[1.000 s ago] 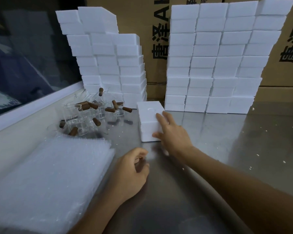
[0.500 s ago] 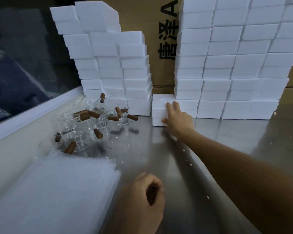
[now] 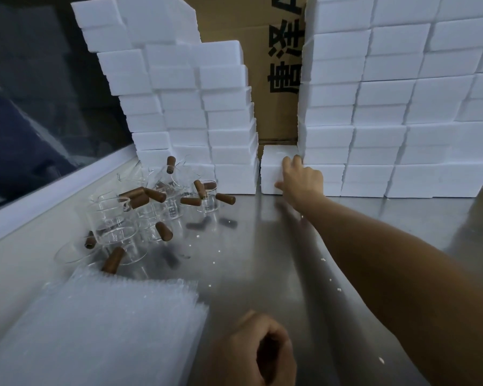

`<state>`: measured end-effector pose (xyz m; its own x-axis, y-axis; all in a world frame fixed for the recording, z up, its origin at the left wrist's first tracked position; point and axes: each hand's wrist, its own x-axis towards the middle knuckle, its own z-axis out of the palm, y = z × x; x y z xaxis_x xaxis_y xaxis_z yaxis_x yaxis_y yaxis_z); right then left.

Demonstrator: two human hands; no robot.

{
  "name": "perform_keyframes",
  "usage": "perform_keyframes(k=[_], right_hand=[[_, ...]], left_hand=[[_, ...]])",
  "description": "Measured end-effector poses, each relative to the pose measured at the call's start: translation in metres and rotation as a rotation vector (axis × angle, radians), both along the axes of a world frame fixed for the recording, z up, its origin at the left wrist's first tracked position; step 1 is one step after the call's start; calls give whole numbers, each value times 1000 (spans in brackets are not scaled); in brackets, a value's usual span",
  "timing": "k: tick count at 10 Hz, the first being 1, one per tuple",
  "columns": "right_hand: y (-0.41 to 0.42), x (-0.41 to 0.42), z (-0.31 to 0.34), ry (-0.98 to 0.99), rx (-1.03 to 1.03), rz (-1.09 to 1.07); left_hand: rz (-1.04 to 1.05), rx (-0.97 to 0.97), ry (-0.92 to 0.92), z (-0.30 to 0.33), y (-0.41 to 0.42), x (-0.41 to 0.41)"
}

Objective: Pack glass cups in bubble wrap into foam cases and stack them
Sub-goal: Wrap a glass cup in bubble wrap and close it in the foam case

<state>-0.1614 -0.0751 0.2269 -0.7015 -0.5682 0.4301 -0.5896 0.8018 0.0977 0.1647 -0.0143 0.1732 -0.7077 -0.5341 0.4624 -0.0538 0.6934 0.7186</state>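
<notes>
A white foam case [image 3: 273, 168] sits on the steel table in the gap between two foam stacks at the back. My right hand [image 3: 301, 179] reaches far forward and lies on its front and top, fingers fairly straight, thumb at the lower front face. My left hand [image 3: 254, 352] rests near the front edge with fingers loosely curled and nothing in it. Several glass cups [image 3: 115, 227] with brown wooden handles cluster at the left. A pile of bubble wrap sheets [image 3: 101, 330] lies at the front left.
The left foam stack [image 3: 190, 107] and the larger right foam stack [image 3: 402, 107] stand against cardboard boxes [image 3: 276, 51]. A dark window with a white sill [image 3: 39, 196] borders the table's left. Small foam crumbs dot the steel table [image 3: 262, 260].
My right hand has pushed the foam case away across the table into the gap between the stacks. My left hand has drawn back toward the front edge.
</notes>
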Motion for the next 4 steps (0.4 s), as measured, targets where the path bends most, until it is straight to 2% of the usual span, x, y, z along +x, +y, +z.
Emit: perform_keyframes(k=[2, 4], right_hand=[[2, 13, -21, 6, -40, -62], [47, 40, -40, -207, -104, 10]], left_hand=[[-7, 52, 5, 2, 3, 1], [0, 91, -13, 4, 6, 0]])
